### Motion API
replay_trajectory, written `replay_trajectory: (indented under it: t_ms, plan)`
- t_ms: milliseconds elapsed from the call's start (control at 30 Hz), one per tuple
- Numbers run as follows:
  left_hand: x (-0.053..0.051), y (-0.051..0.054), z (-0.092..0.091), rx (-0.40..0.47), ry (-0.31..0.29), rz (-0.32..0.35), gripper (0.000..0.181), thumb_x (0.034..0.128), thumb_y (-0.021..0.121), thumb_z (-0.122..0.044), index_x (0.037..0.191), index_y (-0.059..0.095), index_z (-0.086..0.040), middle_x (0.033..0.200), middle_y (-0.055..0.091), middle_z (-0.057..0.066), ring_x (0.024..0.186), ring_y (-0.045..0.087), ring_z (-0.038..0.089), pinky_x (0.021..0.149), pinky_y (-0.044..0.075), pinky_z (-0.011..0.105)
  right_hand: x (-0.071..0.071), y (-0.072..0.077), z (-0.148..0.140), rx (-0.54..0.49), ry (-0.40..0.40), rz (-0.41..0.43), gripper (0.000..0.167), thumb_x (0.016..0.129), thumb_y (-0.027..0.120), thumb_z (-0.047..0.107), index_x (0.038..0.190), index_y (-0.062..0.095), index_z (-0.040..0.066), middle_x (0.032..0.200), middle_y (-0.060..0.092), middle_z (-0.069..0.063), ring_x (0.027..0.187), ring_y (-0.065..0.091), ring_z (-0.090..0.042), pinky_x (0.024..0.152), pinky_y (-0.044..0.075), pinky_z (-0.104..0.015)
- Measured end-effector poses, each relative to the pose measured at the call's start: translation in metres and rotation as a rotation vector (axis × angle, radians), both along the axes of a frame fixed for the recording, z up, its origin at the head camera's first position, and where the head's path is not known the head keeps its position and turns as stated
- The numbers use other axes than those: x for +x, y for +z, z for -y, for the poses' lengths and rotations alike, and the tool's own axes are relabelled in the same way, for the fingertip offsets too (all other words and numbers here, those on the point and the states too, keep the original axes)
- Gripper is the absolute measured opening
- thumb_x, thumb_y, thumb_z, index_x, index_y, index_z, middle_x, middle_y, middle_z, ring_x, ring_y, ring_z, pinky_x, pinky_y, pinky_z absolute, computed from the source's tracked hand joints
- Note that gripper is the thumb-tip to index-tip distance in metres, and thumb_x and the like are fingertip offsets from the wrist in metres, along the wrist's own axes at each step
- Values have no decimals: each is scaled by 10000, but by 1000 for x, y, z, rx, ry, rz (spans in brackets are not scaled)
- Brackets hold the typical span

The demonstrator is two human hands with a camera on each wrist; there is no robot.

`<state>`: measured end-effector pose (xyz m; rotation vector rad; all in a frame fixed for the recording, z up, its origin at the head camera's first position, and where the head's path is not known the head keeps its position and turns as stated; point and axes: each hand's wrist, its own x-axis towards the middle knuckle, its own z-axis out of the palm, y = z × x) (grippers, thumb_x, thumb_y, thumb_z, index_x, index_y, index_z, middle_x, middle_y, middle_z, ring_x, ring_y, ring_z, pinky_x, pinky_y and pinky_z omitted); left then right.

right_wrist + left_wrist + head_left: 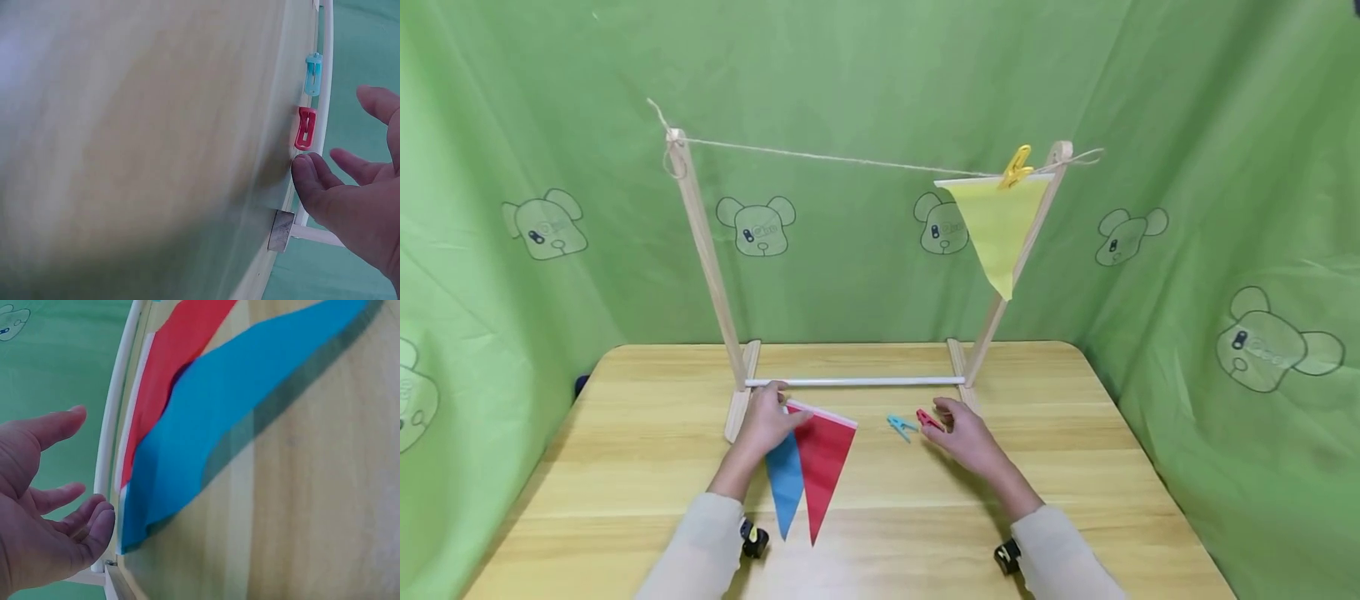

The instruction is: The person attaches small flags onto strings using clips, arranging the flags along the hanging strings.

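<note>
A red triangular pennant with a white top edge partly overlaps a blue pennant on the table. My left hand is at their upper left edge, thumb and fingers apart in the left wrist view, with nothing visibly gripped. Beside a red clothespin is my right hand, fingers spread and loosely bent; whether a fingertip touches the clothespin I cannot tell. A light blue clothespin lies just left of the red one. Up on the string, a yellow clothespin holds a yellow pennant.
Two wooden posts carry the string, and a white rod joins them low down near the table's back. The wooden table is surrounded by green curtains printed with bear heads.
</note>
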<state>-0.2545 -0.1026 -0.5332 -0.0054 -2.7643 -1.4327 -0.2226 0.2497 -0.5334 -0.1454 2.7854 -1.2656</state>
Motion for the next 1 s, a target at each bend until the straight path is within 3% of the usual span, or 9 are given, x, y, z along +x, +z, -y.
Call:
replay_trajectory:
  t_ms: [433, 733, 1000]
  plan:
    - [-3, -14, 6, 52, 35, 24, 630, 802, 881, -121, 1299, 573, 113, 1189, 621, 267, 1093, 600, 387, 992, 523, 517, -5, -4, 2, 77, 7, -9, 585, 911, 794, 180, 1385, 551, -63, 1212, 673, -181, 1080, 630, -298, 931, 573, -442]
    - [-5, -25, 2, -70, 39, -10, 562, 783, 894, -146, 1223, 639, 94, 1204, 576, 251, 1113, 564, 373, 992, 511, 508, -8, -11, -1, 149, 33, -51, 540, 861, 846, 192, 1290, 614, -38, 1108, 651, -134, 970, 604, -224, 850, 552, -377]
    - [-4, -27, -1, -168, 59, -9, 555, 772, 904, -173, 1217, 656, 45, 1185, 576, 228, 1092, 571, 355, 968, 513, 488, -9, -16, 0, 198, 49, -61, 485, 849, 859, 189, 1219, 637, -32, 1035, 590, -114, 881, 542, -191, 750, 490, -315]
